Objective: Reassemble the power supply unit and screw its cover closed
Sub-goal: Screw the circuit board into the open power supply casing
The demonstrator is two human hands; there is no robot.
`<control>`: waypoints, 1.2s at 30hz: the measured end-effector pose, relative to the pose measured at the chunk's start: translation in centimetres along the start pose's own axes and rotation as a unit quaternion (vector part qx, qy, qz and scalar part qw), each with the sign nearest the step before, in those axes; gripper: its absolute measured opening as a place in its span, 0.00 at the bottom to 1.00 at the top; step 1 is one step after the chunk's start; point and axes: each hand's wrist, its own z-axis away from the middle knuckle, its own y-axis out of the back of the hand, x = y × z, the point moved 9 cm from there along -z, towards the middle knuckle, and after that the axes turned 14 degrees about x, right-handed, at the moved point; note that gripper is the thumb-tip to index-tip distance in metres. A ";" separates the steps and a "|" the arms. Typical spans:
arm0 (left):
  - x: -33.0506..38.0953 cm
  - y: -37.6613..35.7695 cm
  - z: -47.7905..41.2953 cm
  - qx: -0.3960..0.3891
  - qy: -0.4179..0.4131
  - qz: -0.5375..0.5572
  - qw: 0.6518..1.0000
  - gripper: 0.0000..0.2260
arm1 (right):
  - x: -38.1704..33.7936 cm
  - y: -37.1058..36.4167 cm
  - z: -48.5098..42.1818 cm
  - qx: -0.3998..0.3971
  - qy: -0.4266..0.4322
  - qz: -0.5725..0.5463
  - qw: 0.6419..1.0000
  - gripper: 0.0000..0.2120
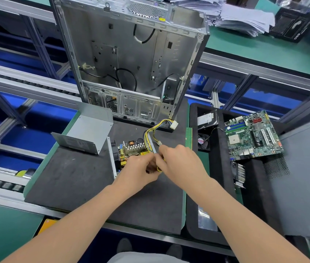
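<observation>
Lying open at the centre of the frame on a dark mat (78, 179) that covers the green worktop (2, 228), the power supply unit (131, 150) shows its yellowish circuit board and a finned silver heat sink (134, 148), with its near side hidden under the hands. The left hand (140, 169) is curled over the lower right part of the unit and the right hand (180, 164) meets it from the right; both are closed, fingertips pinching yellow wires (158, 168) between them just at the unit's right edge. A bundle of yellow and black cables (150, 132) rises from the unit toward the upper right and ends in a white connector (174, 125). The grey metal cover (87, 130) stands apart, just left of and above the unit on the mat; a label on its near face is too small to read. Behind, in the upper middle, an empty computer case (131, 59) stands open. At right a black tray (216, 177) holds a green motherboard (252, 134), a small fan (203, 142) and a hard drive (207, 118) whose label cannot be read. A green memory stick (188, 137) lies just left of the tray. In the upper right corner a black box (294, 25) bears white letters that look like "ESD", seen upside down, beside stacked papers (241, 16).
</observation>
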 end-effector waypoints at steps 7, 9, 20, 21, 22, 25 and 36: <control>-0.4 0.0 0.0 -0.001 0.010 -0.014 1.000 0.18 | -0.5 0.5 -0.5 0.016 -0.016 0.062 0.998 0.20; -0.4 0.1 -0.1 -0.002 0.011 -0.022 1.000 0.19 | -0.9 0.7 -0.5 -0.002 0.023 0.045 0.999 0.19; -0.3 -0.3 0.0 -0.014 -0.004 -0.017 1.000 0.13 | -1.8 0.0 0.6 -0.072 0.138 0.008 0.988 0.12; -0.3 -0.2 0.0 -0.015 -0.003 -0.019 1.000 0.14 | -1.7 -0.1 0.4 -0.064 0.126 0.016 0.990 0.13; -0.3 -0.2 0.0 -0.013 -0.002 -0.021 1.000 0.16 | -1.6 -0.1 0.3 -0.054 0.112 0.020 0.992 0.13; -0.4 0.0 0.0 -0.006 0.012 -0.017 1.000 0.24 | -1.3 -0.1 -0.2 -0.036 0.058 0.023 0.997 0.12; -1.2 -0.2 -0.3 -0.005 0.058 -0.037 0.998 0.12 | 0.0 -0.5 -0.9 -0.043 -0.070 0.014 0.997 0.31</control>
